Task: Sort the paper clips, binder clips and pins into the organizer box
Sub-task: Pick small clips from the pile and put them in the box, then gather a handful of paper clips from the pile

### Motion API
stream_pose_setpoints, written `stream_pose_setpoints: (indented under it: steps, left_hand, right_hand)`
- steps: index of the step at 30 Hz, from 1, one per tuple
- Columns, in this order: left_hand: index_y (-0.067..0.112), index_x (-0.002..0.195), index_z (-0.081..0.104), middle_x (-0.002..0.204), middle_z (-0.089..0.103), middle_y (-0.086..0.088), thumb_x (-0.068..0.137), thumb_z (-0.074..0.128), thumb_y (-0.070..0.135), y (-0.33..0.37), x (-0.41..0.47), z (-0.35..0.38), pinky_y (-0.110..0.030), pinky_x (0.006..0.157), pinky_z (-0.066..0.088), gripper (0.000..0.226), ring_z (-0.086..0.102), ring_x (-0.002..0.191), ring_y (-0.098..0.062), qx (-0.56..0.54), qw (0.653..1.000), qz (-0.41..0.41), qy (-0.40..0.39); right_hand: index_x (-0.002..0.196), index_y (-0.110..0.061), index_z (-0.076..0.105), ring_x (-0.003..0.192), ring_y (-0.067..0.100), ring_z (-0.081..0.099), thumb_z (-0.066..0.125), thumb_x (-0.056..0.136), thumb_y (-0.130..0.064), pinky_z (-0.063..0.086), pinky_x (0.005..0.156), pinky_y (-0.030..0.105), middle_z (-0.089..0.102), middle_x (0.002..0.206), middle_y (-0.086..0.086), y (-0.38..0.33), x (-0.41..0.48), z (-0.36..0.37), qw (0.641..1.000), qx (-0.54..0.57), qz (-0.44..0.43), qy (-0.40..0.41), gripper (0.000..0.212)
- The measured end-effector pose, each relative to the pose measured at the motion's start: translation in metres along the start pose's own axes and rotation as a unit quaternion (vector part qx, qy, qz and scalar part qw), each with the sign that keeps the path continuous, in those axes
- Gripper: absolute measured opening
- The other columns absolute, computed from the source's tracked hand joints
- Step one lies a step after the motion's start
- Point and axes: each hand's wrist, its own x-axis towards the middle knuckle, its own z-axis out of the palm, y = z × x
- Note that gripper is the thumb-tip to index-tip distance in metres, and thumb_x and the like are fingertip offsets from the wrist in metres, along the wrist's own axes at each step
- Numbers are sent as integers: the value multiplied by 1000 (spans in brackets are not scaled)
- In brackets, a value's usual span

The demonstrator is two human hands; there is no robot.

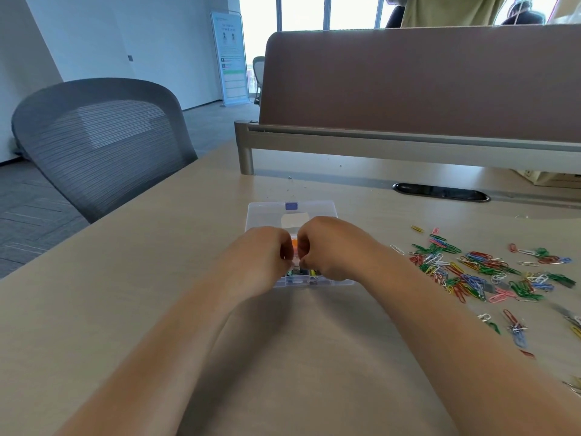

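A clear plastic organizer box sits on the desk in front of me. Its lid lies open on the far side and has a purple latch. Coloured bits show in its near compartments, and something orange lies further in. My left hand and my right hand hover over the box with curled fingers. Their fingertips meet around a small item that is mostly hidden, and I cannot tell what kind it is. A heap of coloured paper clips is spread on the desk to the right.
More loose clips lie near the right front. A grey mesh chair stands at the desk's left edge. A brown partition on a metal rail closes off the back, with a black cable slot in front of it.
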Motion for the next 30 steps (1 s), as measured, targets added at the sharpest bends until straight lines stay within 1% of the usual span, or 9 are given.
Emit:
stream_pose_setpoints:
  steps: [5, 8, 10, 15, 18, 20, 24, 28, 30]
  left_hand:
    - [22, 89, 66, 92, 64, 1, 88, 59, 17, -1, 1, 2, -27, 71, 46, 9, 58, 84, -19, -1, 1000, -1, 2]
    - [22, 93, 67, 92, 65, 2, 89, 59, 20, 0, 0, 1, -28, 71, 48, 9, 60, 84, -17, -11, 1000, -3, 13]
    - [22, 93, 65, 93, 65, 3, 92, 57, 20, 1, -2, -2, -25, 69, 43, 8, 58, 83, -15, -13, 999, 0, 36]
    - [26, 89, 59, 86, 61, 9, 95, 52, 20, 9, -12, -17, -13, 59, 36, 11, 55, 75, -5, -71, 992, 13, 101]
    - [28, 89, 61, 82, 58, 15, 93, 49, 15, 25, -17, -25, -12, 60, 37, 18, 54, 75, 0, -79, 992, 28, 96]
    - [28, 88, 64, 87, 61, 13, 91, 47, 11, 43, -20, -26, -13, 61, 38, 24, 57, 80, -2, -89, 991, 44, 89]
    - [25, 88, 66, 86, 61, 13, 89, 47, 13, 93, -26, -13, -21, 66, 44, 22, 57, 80, -5, -100, 989, 89, 58]
    - [26, 85, 63, 86, 61, 11, 89, 49, 16, 139, -24, 6, -21, 62, 40, 18, 57, 81, -9, -106, 985, 133, 16]
    - [24, 85, 63, 89, 62, 9, 90, 49, 17, 160, -21, 17, -22, 65, 43, 16, 58, 81, -9, -102, 983, 151, -7]
  right_hand:
    - [93, -18, 69, 79, 22, 63, 69, 85, -16, 49, 67, 29, 65, 86, 4, 0, 1, 1, 1000, -12, -1, 9, 8]
    - [91, -16, 69, 75, 21, 62, 68, 88, -19, 41, 59, 25, 64, 82, 3, -1, -3, -3, 1000, -11, -12, 12, 5]
    - [92, -16, 69, 75, 19, 63, 66, 90, -20, 39, 57, 24, 66, 82, 3, -2, -6, -7, 1000, -1, -22, 10, 6]
    - [100, -15, 71, 83, 18, 63, 65, 92, -24, 42, 70, 25, 69, 94, 3, -1, -22, -27, 999, 40, -20, 30, 13]
    - [99, -11, 71, 84, 20, 63, 64, 93, -25, 45, 69, 28, 69, 94, 5, 6, -39, -39, 998, 49, -9, 39, 17]
    - [97, -10, 73, 83, 22, 64, 62, 94, -25, 51, 72, 32, 70, 94, 7, 16, -52, -43, 998, 42, 3, 44, 19]
    - [95, -10, 74, 78, 21, 61, 58, 96, -31, 43, 68, 29, 69, 89, 6, 51, -92, -52, 998, 35, 41, 44, 26]
    - [80, -10, 68, 68, 18, 57, 56, 96, -33, 41, 59, 29, 62, 74, 4, 94, -132, -59, 995, 23, 86, 41, 31]
    - [80, -8, 68, 69, 20, 58, 57, 96, -31, 41, 58, 30, 65, 79, 9, 115, -148, -62, 993, 22, 110, 41, 31]
